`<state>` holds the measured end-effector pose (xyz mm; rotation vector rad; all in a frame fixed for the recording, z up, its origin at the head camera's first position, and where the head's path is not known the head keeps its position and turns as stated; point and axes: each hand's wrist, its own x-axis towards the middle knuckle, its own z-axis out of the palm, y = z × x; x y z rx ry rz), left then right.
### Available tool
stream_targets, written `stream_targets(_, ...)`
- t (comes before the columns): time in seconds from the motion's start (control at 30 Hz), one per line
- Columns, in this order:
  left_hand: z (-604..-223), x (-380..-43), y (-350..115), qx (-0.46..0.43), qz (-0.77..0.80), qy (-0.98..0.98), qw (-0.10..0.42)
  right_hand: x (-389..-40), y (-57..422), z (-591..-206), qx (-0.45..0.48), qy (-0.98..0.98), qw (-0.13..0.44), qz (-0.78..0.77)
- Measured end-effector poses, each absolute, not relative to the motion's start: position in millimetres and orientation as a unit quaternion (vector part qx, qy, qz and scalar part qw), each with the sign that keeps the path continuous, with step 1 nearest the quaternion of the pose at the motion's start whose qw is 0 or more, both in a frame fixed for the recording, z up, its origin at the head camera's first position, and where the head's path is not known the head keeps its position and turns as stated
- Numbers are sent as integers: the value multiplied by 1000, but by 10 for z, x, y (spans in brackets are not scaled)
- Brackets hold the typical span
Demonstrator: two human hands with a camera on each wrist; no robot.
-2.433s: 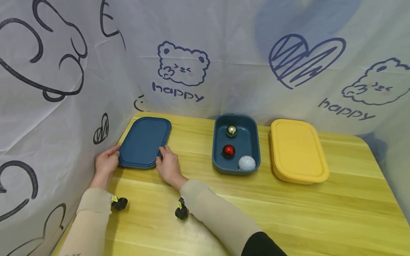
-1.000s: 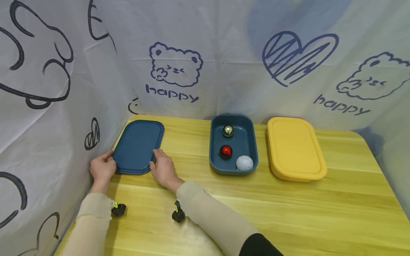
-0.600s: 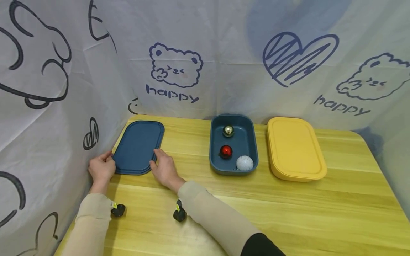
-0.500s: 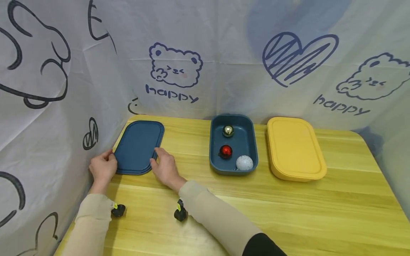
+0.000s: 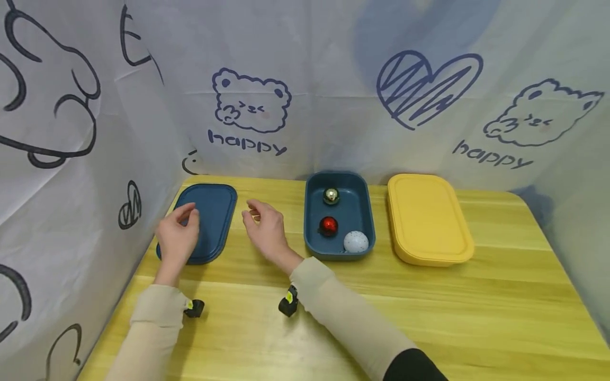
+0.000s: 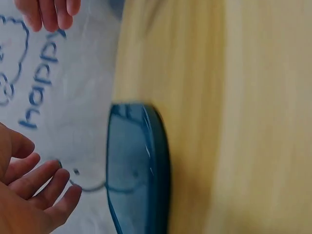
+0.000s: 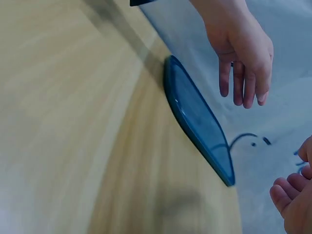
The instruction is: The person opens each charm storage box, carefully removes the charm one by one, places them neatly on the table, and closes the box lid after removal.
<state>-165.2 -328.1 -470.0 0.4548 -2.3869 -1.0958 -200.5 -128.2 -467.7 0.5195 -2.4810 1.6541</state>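
Observation:
A dark blue rectangular lid (image 5: 216, 211) lies flat at the left end of the table. My left hand (image 5: 177, 235) is raised over its left part and covers some of it in the head view. In the left wrist view, the fingers of that hand (image 6: 34, 195) are relaxed and apart from the lid. My right hand (image 5: 267, 230) hovers between the lid and a blue open box (image 5: 311, 211), its fingers loosely bent around nothing. Inside the box are a gold ball (image 5: 331, 196), a red ball (image 5: 328, 226) and a white speckled ball (image 5: 356, 242).
A yellow box with its lid on (image 5: 429, 217) stands to the right of the blue box. White cloth with drawings (image 5: 324, 132) hangs along the back and sides of the wooden table (image 5: 362, 301).
Both hands have let go of the blue lid's edges and lifted. The left moved up and right over the lid, the right moved away to the right. Earlier, the view shifted slightly.

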Motion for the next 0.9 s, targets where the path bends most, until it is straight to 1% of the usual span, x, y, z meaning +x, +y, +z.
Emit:
stream_targets(0.2, -4628, -1723, -2993, 114, -438, -864, 218, -2071, -1045, -4633, 155, -819, 81, 547)
stream_targets(0.43, -4616, -1791, -2686, 65, -464, -867, 172, -2138, -736, -4585, 147, -819, 113, 543)
stream_targets(0.6, -4612, -1864, -2472, 33, -498, -851, 163, -2190, -466, -4551, 141, -820, 141, 537)
stream_targets(0.73, -4600, -1899, -2299, 14, -526, -837, 153, -2206, -259, -4553, 131, -822, 144, 535)
stream_targets(0.9, -4590, -1916, -2070, -9, -554, -822, 128, -2210, -19, -4566, 118, -823, 148, 536)
